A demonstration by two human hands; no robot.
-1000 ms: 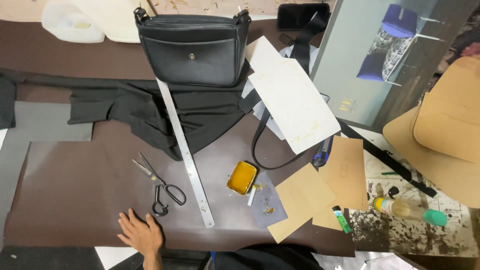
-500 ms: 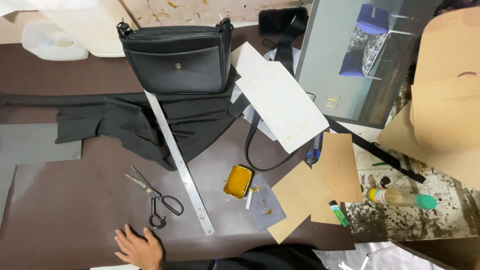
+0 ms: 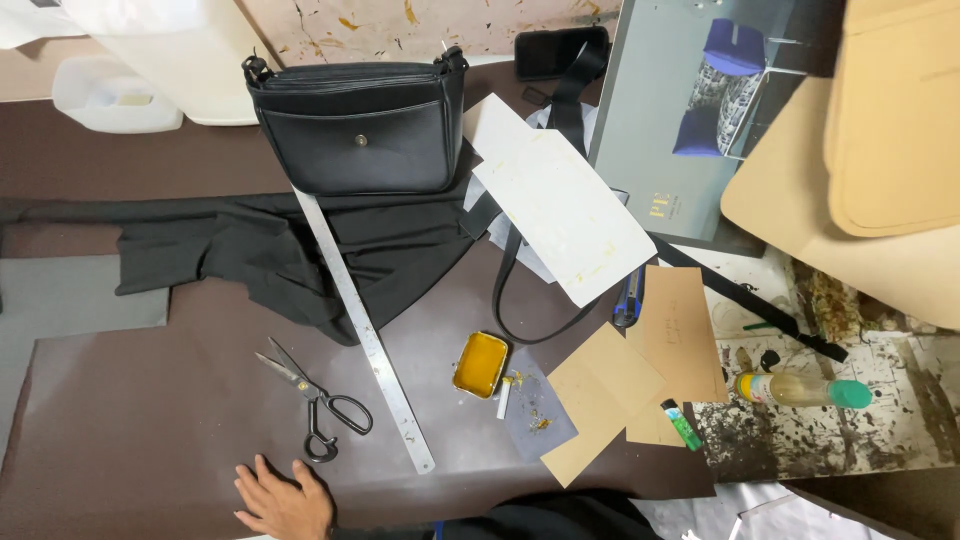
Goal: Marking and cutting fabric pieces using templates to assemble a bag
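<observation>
My left hand [image 3: 285, 500] lies flat with its fingers spread on a dark brown leather sheet [image 3: 150, 400] at the table's near edge. It holds nothing. Black-handled scissors [image 3: 312, 400] lie just beyond the fingers, with a long steel ruler [image 3: 365, 335] slanting beside them. My right hand is out of view. Large tan cardboard pieces [image 3: 890, 130] hang over the table's upper right corner; what holds them is hidden.
A black shoulder bag [image 3: 355, 125] stands at the back on black cloth [image 3: 250, 250]. A tin of yellow glue [image 3: 480, 365], brown card pieces [image 3: 605, 395], a green lighter [image 3: 682, 425], a green-capped bottle [image 3: 800, 390] and white paper [image 3: 565, 210] lie to the right.
The tan cardboard pieces at the right have risen and swung toward the upper right corner. My left hand has stayed flat on the leather, sliding slightly nearer the edge.
</observation>
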